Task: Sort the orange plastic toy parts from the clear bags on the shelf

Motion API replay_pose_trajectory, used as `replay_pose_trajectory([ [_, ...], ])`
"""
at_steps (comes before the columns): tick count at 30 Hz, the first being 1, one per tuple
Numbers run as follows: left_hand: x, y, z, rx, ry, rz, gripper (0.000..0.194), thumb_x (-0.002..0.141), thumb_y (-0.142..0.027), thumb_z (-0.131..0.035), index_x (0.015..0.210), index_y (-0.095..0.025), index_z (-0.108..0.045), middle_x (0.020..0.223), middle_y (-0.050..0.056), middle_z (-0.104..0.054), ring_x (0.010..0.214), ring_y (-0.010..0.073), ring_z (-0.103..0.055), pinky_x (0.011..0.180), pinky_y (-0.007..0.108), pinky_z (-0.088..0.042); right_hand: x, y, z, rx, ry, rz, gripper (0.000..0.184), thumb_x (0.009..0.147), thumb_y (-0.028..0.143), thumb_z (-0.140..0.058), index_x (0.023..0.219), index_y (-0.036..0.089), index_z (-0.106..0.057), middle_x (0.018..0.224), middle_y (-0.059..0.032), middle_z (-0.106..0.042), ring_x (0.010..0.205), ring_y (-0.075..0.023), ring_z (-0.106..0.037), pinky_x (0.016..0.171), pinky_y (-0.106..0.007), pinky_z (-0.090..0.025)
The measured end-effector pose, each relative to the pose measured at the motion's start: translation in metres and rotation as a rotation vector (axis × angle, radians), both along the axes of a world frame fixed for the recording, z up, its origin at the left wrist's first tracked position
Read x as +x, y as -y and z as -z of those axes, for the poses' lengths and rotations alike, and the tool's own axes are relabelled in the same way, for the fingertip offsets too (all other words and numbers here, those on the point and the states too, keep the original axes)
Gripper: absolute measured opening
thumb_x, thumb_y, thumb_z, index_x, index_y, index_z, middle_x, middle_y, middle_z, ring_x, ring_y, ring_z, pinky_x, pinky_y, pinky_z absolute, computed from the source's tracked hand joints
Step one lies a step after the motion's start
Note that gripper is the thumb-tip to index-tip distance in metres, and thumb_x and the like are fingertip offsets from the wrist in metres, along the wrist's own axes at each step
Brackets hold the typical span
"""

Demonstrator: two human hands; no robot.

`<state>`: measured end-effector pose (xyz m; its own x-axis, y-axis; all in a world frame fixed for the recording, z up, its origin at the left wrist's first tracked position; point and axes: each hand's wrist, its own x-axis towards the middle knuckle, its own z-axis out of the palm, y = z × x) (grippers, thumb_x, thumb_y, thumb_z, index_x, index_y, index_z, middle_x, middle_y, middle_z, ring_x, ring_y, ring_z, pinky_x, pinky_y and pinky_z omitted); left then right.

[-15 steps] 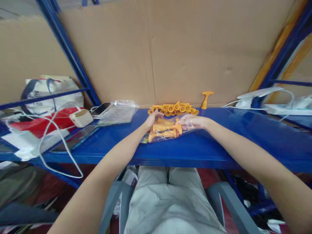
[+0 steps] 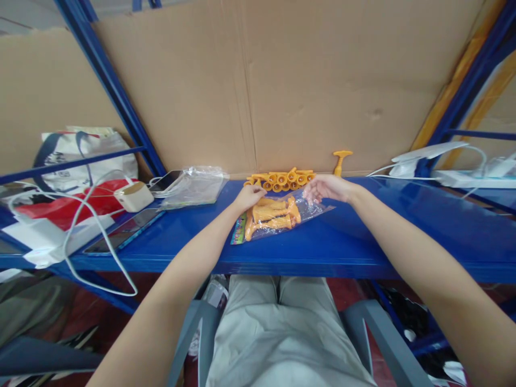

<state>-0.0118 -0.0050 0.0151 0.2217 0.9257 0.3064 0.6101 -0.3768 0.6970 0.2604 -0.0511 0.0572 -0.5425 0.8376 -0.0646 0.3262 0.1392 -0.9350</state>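
Observation:
A clear plastic bag [image 2: 314, 210] with a colourful printed strip at its left end lies on the blue tabletop, holding several orange T-shaped plastic pieces [image 2: 271, 213]. My left hand [image 2: 249, 198] is closed at the bag's upper left edge, fingertips together; what they pinch, if anything, is hidden. At the bag's right end, my right hand [image 2: 328, 188] has curled fingers with clear film at the fingertips. Behind both hands is a stacked pile of matching orange pieces [image 2: 282, 179], their hollow round ends facing me. One more orange T-shaped piece [image 2: 339, 163] stands upright right of the pile.
Flat clear bags [image 2: 195, 188] and a phone [image 2: 168, 181] lie to the left. Further left are a tablet-like device [image 2: 124, 231], a white charger [image 2: 134, 195] and looping cables. A power strip [image 2: 475, 178] is at right. Cardboard [image 2: 322, 80] walls the back.
My right hand has shifted slightly right and up from the pieces to the bag's end. The bag has flattened and its printed strip shows more. My left hand has turned, fingertips drawn together.

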Motion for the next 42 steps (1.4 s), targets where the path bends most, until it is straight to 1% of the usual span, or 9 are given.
replay_pose_trajectory([
  [3, 0.000, 0.002, -0.002, 0.023, -0.059, -0.034, 0.020, 0.081, -0.025, -0.059, 0.077, -0.015, -0.076, 0.080, 0.006, -0.074, 0.083, 0.0201, -0.068, 0.082, 0.030, -0.051, 0.003, 0.006, -0.008, 0.000, -0.008, -0.061, 0.043, 0.087, 0.050, -0.056, 0.075, 0.012, -0.070, 0.079, -0.0123, -0.073, 0.070, -0.0153, -0.062, 0.063, -0.026, -0.048],
  [8, 0.001, 0.009, -0.009, 0.088, -0.158, -0.087, 0.019, 0.080, -0.022, -0.060, 0.072, -0.017, -0.076, 0.075, 0.005, -0.073, 0.085, 0.0213, -0.069, 0.080, 0.026, -0.050, 0.002, 0.011, -0.008, 0.186, 0.133, -0.058, 0.019, 0.071, 0.035, -0.076, 0.074, 0.016, -0.074, 0.083, -0.0068, -0.073, 0.080, -0.0160, -0.064, 0.077, -0.028, -0.049],
  [15, 0.004, 0.028, -0.024, -0.103, -0.183, -0.085, 0.027, 0.089, -0.025, -0.053, 0.076, -0.015, -0.075, 0.036, -0.003, -0.050, 0.044, 0.0144, -0.058, 0.059, 0.022, -0.048, 0.015, -0.016, 0.005, 0.523, 0.350, 0.328, 0.015, 0.079, 0.026, -0.065, 0.068, 0.016, -0.070, 0.075, -0.0052, -0.072, 0.076, -0.0178, -0.066, 0.073, -0.028, -0.050],
  [20, 0.013, 0.032, -0.020, -0.122, -0.109, -0.030, 0.020, 0.089, -0.018, -0.054, 0.080, -0.014, -0.071, 0.048, -0.002, -0.059, 0.046, 0.0105, -0.055, 0.053, 0.020, -0.044, 0.019, -0.020, 0.004, 0.686, 0.608, 0.663, 0.017, 0.083, 0.029, -0.062, 0.081, 0.015, -0.072, 0.086, -0.0100, -0.074, 0.087, -0.0219, -0.068, 0.078, -0.030, -0.050],
  [23, 0.020, 0.027, -0.015, -0.150, -0.048, 0.023, 0.016, 0.087, -0.015, -0.055, 0.083, -0.014, -0.070, 0.068, 0.002, -0.069, 0.060, 0.0103, -0.062, 0.057, 0.019, -0.045, 0.023, -0.015, -0.002, 0.550, 0.717, 0.719, 0.037, 0.089, 0.046, -0.057, 0.076, 0.013, -0.070, 0.080, -0.0139, -0.073, 0.082, -0.0249, -0.069, 0.070, -0.030, -0.050],
  [28, 0.031, 0.019, -0.019, -0.269, -0.117, 0.026, 0.017, 0.089, -0.024, -0.056, 0.089, -0.015, -0.070, 0.089, 0.007, -0.075, 0.079, 0.0151, -0.067, 0.055, 0.019, -0.042, 0.027, -0.012, 0.004, 0.103, 0.605, 0.511, 0.053, 0.087, 0.065, -0.055, 0.075, 0.015, -0.069, 0.084, -0.0134, -0.073, 0.069, -0.0190, -0.065, 0.061, -0.029, -0.047],
  [34, 0.046, 0.012, -0.024, -0.355, -0.089, -0.007, 0.022, 0.087, -0.035, -0.061, 0.077, -0.017, -0.069, 0.077, 0.006, -0.074, 0.071, 0.0165, -0.066, 0.056, 0.022, -0.042, 0.022, -0.017, 0.020, -0.068, 0.186, 0.459, 0.024, 0.075, 0.034, -0.079, 0.074, 0.016, -0.063, 0.062, -0.0039, -0.065, 0.056, -0.0117, -0.057, 0.056, -0.024, -0.046],
  [38, 0.047, 0.007, -0.012, -0.257, 0.021, 0.000, 0.032, 0.086, -0.035, -0.064, 0.060, -0.016, -0.063, 0.065, 0.004, -0.068, 0.062, 0.0140, -0.061, 0.055, 0.022, -0.041, 0.018, -0.019, 0.023, -0.124, -0.012, 0.426, 0.023, 0.071, 0.023, -0.083, 0.071, 0.015, -0.061, 0.059, -0.0031, -0.064, 0.053, -0.0112, -0.057, 0.055, -0.024, -0.050],
  [42, 0.042, 0.001, -0.003, -0.232, 0.082, -0.013, 0.033, 0.083, -0.036, -0.070, 0.059, -0.016, -0.059, 0.058, 0.002, -0.061, 0.061, 0.0125, -0.060, 0.051, 0.020, -0.039, 0.011, -0.018, 0.025, -0.106, -0.096, 0.442, 0.024, 0.070, 0.019, -0.084, 0.068, 0.015, -0.060, 0.058, -0.0007, -0.063, 0.053, -0.0102, -0.058, 0.061, -0.024, -0.053],
])
